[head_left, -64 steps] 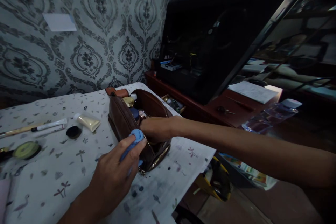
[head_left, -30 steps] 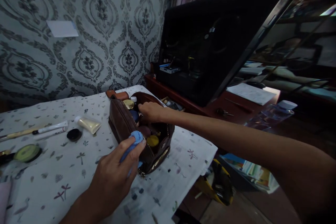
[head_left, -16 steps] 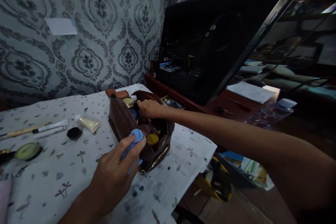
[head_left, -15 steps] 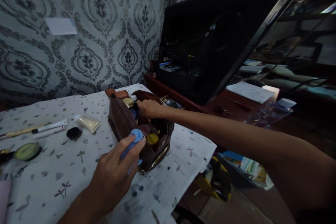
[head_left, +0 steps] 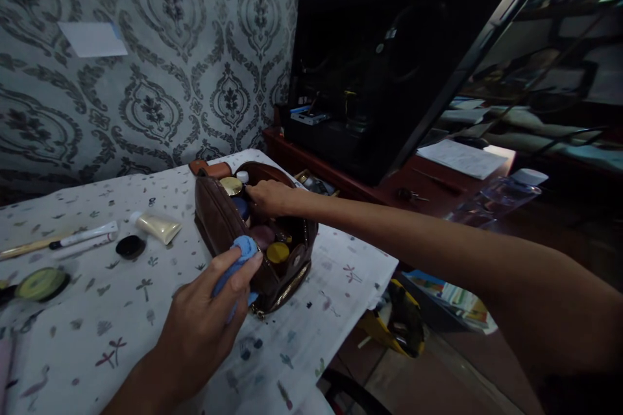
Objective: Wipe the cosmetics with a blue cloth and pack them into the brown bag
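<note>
Blue cloth (head_left: 246, 246) sits in the left fingers (head_left: 247, 274) beside the brown bag (head_left: 217, 215).

I am seeing single camera riding on wearer's head, looking forward and down over counter (head_left: 117, 292) from close by. View is centring near brown bag (head_left: 211, 214), facing patterned wall (head_left: 160, 78) beyond, catching black panel (head_left: 379, 71) at right. Wearer's right arm (head_left: 409, 233) is crossing near; floor (head_left: 448, 369) is showing lower right.
</note>
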The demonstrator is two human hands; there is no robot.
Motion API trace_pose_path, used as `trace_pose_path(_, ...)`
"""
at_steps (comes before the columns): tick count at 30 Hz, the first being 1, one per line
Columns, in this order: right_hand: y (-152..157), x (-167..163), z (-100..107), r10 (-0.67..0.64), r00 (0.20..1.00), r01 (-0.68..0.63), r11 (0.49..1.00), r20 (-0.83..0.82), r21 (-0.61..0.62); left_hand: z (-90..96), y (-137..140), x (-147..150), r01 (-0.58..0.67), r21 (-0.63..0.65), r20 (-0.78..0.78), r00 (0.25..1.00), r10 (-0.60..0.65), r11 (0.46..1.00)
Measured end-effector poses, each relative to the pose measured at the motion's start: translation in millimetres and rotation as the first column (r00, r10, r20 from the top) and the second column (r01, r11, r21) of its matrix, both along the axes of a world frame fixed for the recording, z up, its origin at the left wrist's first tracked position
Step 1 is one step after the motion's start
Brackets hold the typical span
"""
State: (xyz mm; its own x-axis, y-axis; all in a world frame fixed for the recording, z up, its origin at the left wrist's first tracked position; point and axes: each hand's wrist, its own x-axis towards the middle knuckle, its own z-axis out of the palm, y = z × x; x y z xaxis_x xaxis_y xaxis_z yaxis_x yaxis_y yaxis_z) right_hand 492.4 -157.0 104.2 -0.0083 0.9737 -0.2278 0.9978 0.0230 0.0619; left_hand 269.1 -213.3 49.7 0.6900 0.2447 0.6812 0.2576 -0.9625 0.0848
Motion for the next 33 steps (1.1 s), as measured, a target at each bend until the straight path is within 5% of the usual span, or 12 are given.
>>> trace_pose_path(19,-5.9,1.7,-3.7,0.054,0.997,-0.059,0.995,0.061,0.082,-3.9,-0.6,-1.5,0.01,-0.029,-0.007,1.0,-0.01,1.0)
trace_pose_path(33,-15.3,-5.9,12.3,0.062,0.997,-0.063,0.998,0.054,0.015,-2.7,0.5,-1.4,0.002,0.006,-0.005,1.0,-0.002,1.0)
